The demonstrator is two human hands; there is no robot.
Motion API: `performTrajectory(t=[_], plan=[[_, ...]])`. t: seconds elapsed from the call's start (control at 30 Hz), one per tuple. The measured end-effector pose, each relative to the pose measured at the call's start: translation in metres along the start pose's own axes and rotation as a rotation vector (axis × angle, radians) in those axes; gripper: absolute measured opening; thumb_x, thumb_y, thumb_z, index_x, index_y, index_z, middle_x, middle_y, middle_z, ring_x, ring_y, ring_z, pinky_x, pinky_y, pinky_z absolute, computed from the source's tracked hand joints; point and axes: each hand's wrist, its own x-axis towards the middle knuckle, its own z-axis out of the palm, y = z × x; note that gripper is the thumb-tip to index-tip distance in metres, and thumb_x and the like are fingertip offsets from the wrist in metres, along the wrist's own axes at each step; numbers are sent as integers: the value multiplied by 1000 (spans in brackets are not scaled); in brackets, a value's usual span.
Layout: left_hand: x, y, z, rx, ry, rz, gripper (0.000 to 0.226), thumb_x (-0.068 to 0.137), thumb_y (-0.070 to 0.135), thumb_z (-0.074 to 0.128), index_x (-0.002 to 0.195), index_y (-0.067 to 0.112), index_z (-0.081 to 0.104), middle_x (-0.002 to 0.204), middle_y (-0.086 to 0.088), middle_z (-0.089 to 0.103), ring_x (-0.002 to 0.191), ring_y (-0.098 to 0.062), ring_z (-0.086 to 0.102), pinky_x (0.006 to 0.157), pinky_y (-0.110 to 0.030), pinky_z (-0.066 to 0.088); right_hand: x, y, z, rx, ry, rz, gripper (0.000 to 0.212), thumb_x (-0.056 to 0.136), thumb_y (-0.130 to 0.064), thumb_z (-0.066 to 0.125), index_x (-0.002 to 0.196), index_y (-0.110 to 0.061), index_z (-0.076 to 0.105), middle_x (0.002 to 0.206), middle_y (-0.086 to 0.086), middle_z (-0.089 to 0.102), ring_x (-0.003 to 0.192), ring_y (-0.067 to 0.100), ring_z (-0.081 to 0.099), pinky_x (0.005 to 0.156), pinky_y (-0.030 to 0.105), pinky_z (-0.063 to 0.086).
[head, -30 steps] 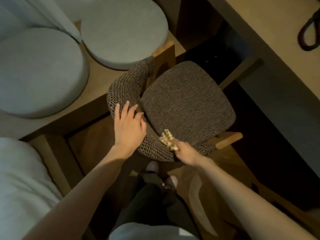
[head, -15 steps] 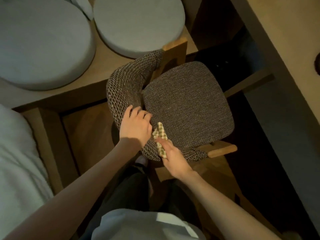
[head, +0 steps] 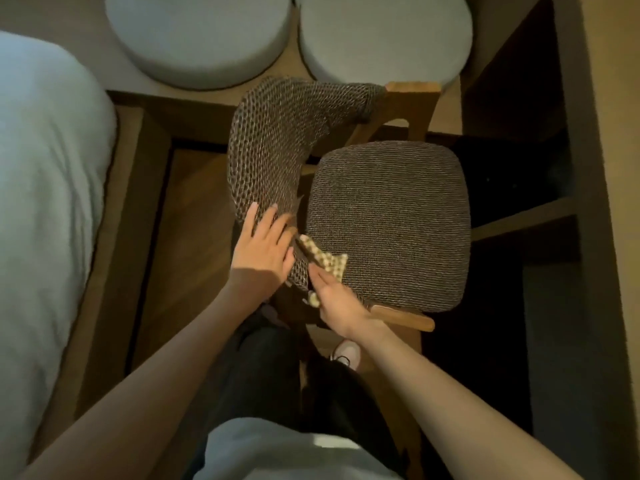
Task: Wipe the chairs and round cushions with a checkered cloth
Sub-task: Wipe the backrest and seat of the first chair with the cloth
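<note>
My right hand [head: 334, 299] grasps the cloth [head: 325, 259]. The checkered fabric pokes out past my fingertips toward 11 o'clock, and a small scrap shows under the hand's 9 o'clock edge. How my thumb lies on it I cannot tell. The cloth lies on the seat [head: 388, 223] of the chair, at the seat's 8 o'clock rim, right in the gap where the seat meets the curved backrest [head: 273, 147].

My left hand [head: 265, 251] is released, fingers straight and spread, resting flat on the lower end of the backrest. From this hand the cloth sits at 3 o'clock, just beside my fingers; its upper tip may be touching them, though blur hides that.

The backrest arcs from the seat's 8 o'clock round to 12 o'clock, ending at a wooden post [head: 412, 88]. A wooden arm tip [head: 403, 315] juts out at the seat's 6 o'clock, just beside my right wrist.

Two round cushions lie side by side at 12 o'clock beyond the chair, the left cushion [head: 201, 39] and the right cushion [head: 384, 39], close together. A bed [head: 45, 168] fills the 9 o'clock side. Below my arms I see my trousers [head: 263, 375] and one shoe [head: 346, 353].
</note>
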Motion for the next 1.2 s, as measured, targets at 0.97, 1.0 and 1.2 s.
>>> performTrajectory(t=[0.97, 1.0, 1.2], plan=[[67, -13, -4, -637, 524, -839, 65, 93, 37, 53, 148, 17, 24, 133, -6, 47, 95, -23, 61, 66, -27, 44, 200, -6, -146, 934, 513, -17, 57, 99, -2, 37, 150, -14, 18, 154, 8, 26, 141, 20, 24, 104, 12, 16], [67, -12, -2, -618, 539, -855, 64, 93, 38, 54, 147, 17, 28, 129, -6, 50, 90, -22, 63, 64, -27, 45, 209, -15, -147, 956, 501, -14, 60, 98, 0, 36, 151, -15, 12, 156, 8, 19, 142, 20, 21, 104, 13, 16], [69, -8, -5, -701, 602, -1034, 51, 94, 44, 50, 142, 32, 38, 120, -5, 63, 94, -18, 64, 76, -22, 41, 171, -24, -70, 646, 444, -359, 81, 85, 20, 37, 149, -8, -3, 157, 9, -13, 138, 3, -5, 97, -9, 4]])
